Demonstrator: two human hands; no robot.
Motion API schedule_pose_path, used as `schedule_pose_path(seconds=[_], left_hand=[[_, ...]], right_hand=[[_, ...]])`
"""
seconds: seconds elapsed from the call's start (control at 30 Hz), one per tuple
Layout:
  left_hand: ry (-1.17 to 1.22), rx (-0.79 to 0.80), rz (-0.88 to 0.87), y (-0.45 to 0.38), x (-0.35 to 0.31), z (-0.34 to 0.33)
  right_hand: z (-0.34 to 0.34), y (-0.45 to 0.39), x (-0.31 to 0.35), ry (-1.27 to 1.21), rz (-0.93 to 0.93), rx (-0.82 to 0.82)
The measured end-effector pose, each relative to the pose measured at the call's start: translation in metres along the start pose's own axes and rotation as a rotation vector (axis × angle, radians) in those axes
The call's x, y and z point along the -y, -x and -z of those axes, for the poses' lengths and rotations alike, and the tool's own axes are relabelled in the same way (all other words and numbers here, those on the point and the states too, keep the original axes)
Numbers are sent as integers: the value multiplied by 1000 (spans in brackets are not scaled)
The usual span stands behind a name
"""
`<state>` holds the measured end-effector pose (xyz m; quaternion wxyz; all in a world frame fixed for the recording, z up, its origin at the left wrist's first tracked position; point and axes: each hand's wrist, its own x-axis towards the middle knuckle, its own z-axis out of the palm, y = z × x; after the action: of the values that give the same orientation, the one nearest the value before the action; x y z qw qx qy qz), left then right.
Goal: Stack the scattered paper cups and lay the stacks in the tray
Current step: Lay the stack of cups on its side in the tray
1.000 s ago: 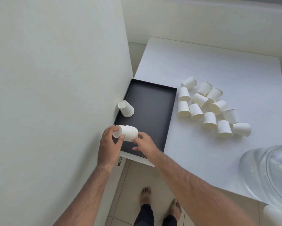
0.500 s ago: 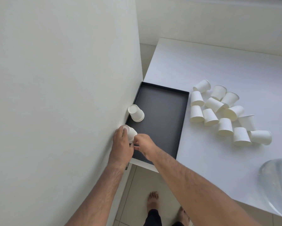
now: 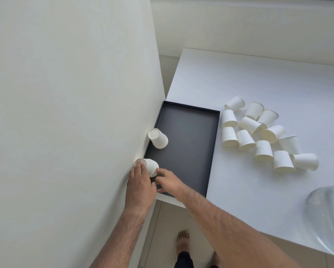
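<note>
A black rectangular tray (image 3: 189, 144) lies at the table's left edge against the wall. One short stack of white paper cups (image 3: 158, 138) lies on its side in the tray by the wall. A second stack (image 3: 150, 166) lies at the tray's near left corner. My left hand (image 3: 140, 185) grips this second stack from the wall side, and my right hand (image 3: 167, 181) touches its rim end with the fingertips. Several loose white cups (image 3: 262, 134) sit scattered on the white table to the right of the tray.
A white wall (image 3: 75, 113) stands directly left of the tray. A clear plastic water bottle (image 3: 328, 215) bulges in at the lower right over the table (image 3: 258, 78). Tiled floor and a bare foot (image 3: 183, 240) show below the table's near edge.
Both hands have lowered the second cup stack from above the tray's near end down into its near left corner by the wall. The view has shifted closer.
</note>
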<state>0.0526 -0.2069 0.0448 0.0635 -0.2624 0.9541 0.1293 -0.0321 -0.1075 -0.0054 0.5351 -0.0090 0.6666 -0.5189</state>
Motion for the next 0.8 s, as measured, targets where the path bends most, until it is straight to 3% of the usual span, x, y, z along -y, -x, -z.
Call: schedule_pose_path(seconds=[0.27,0.43,0.5,0.67,0.8], left_hand=[[29,26,-58,6,1,2],[40,55,-65,8,6,0],[38,46,-77,10,9,-2],[95,-133,-205,16,8,-16],[37,-237,-400,19,-10,-29]], right_hand=[[1,13,-6,169,53,56],[12,19,-17,425,160,65],[20,24,-25,492,143,9],[64,54,-50,304,149,-189],[123,92,-76,241,188,-410]])
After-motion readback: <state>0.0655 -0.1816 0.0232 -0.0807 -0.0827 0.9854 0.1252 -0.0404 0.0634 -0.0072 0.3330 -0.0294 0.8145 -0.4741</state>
